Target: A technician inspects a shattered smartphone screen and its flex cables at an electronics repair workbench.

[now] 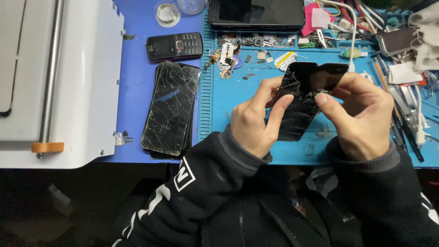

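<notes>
Hands — left point(254, 122), right point(361, 120) — gripping shattered phone screen point(302, 98) between them

Your left hand point(256, 121) and right hand point(361, 121) hide much of the shattered black screen point(302, 98). At upper left, the white machine point(87, 82) is cut off; upper-right clutter is too small to identify.

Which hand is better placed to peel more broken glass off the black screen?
Probably the right hand: its fingertips pinch the shattered edge of the black screen, while the left hand grips the panel's side, steadying it.
</notes>
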